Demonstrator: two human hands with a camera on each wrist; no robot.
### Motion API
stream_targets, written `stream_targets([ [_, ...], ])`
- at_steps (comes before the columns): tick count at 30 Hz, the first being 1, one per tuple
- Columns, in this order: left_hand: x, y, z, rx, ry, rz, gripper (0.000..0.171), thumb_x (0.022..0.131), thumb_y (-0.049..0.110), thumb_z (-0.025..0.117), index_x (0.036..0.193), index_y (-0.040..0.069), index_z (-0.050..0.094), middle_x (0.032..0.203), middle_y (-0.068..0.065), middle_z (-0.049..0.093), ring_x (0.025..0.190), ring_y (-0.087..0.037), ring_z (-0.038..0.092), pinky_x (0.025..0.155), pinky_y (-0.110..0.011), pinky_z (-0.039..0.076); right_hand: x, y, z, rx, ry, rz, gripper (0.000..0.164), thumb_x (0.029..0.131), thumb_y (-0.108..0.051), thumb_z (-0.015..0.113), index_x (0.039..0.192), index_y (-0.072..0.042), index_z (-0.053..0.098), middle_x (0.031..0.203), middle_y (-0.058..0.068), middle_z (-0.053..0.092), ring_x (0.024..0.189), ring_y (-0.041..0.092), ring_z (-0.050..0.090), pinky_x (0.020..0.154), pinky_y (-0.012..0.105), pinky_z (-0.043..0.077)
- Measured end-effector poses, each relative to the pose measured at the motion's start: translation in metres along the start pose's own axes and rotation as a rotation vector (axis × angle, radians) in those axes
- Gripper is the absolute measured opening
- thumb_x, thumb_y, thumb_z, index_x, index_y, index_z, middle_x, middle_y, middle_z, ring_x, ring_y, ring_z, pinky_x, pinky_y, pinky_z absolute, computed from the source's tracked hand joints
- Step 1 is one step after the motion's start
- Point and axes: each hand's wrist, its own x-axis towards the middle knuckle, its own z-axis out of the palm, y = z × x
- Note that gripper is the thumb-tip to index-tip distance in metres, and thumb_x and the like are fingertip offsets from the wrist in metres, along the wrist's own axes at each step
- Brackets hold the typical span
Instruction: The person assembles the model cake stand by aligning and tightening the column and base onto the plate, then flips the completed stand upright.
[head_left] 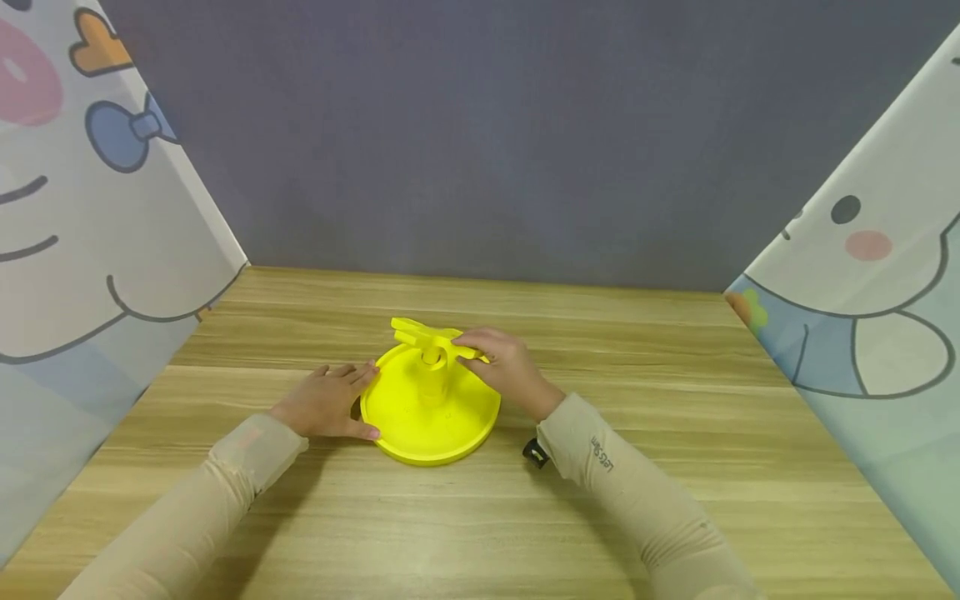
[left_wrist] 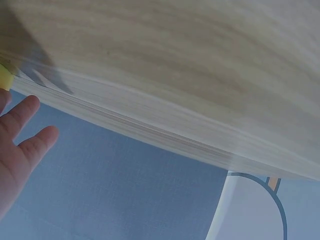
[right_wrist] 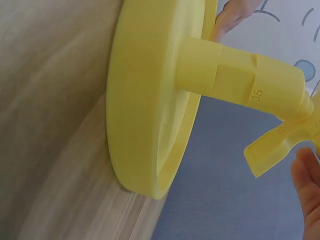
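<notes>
A round yellow base point(head_left: 397, 421) with a raised rim lies flat on the table. From its middle rises a yellow post point(right_wrist: 240, 75) marked "35". On the post sits a yellow top piece point(head_left: 420, 334) with arms spreading outward; one arm point(right_wrist: 267, 152) slants down in the right wrist view. My right hand point(head_left: 506, 367) pinches another arm of this top piece between thumb and fingers. My left hand point(head_left: 326, 402) lies at the base's left side, fingers spread and touching the rim. The left wrist view catches only some fingers point(left_wrist: 30, 145) and a sliver of yellow.
A wood-grain table point(head_left: 637, 500) spreads all around the base. Behind it stands a dark grey panel point(head_left: 480, 150), with cartoon-printed panels point(head_left: 150, 250) at both sides. Just by the right sleeve is a small black object point(head_left: 535, 452).
</notes>
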Motion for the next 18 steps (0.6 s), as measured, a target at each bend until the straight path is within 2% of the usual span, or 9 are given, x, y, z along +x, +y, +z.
stream_targets([
  [4,0.0,-0.0014,0.0013,0.001,-0.003,-0.006,0.104,0.077,0.071,0.059,0.145,-0.004,0.035,0.15,-0.02,0.034,0.13,-0.044,0.039,0.102,-0.065,0.029,-0.002,0.0006,0.0003,0.059,-0.005,0.06,0.029,0.073,0.005,0.078,0.101,0.006,0.071,0.101,0.02,0.069,0.082,0.025,0.066,0.068,0.02,0.054],
  [7,0.0001,-0.0019,0.0014,0.005,0.003,-0.005,0.105,0.076,0.071,0.059,0.145,-0.004,0.035,0.149,-0.02,0.035,0.13,-0.045,0.039,0.101,-0.065,0.029,-0.0028,0.0005,0.0001,0.083,-0.005,0.081,0.031,0.072,0.004,0.079,0.101,0.007,0.071,0.102,0.02,0.069,0.081,0.024,0.065,0.065,0.024,0.054],
  [12,0.0003,-0.0012,0.0006,0.0,0.003,-0.006,0.105,0.076,0.071,0.059,0.145,-0.005,0.035,0.15,-0.021,0.034,0.13,-0.045,0.039,0.101,-0.065,0.03,-0.0036,0.0012,0.0002,0.109,-0.002,0.075,0.029,0.073,0.005,0.079,0.101,0.008,0.071,0.102,0.021,0.068,0.082,0.025,0.066,0.065,0.026,0.055],
  [18,0.0006,-0.0005,-0.0012,-0.004,-0.024,-0.018,0.106,0.077,0.072,0.058,0.146,-0.004,0.034,0.15,-0.021,0.034,0.131,-0.046,0.037,0.101,-0.066,0.028,-0.0035,0.0009,-0.0006,0.059,-0.011,0.028,0.022,0.077,0.004,0.075,0.099,0.007,0.071,0.101,0.02,0.068,0.084,0.026,0.066,0.063,0.021,0.053],
])
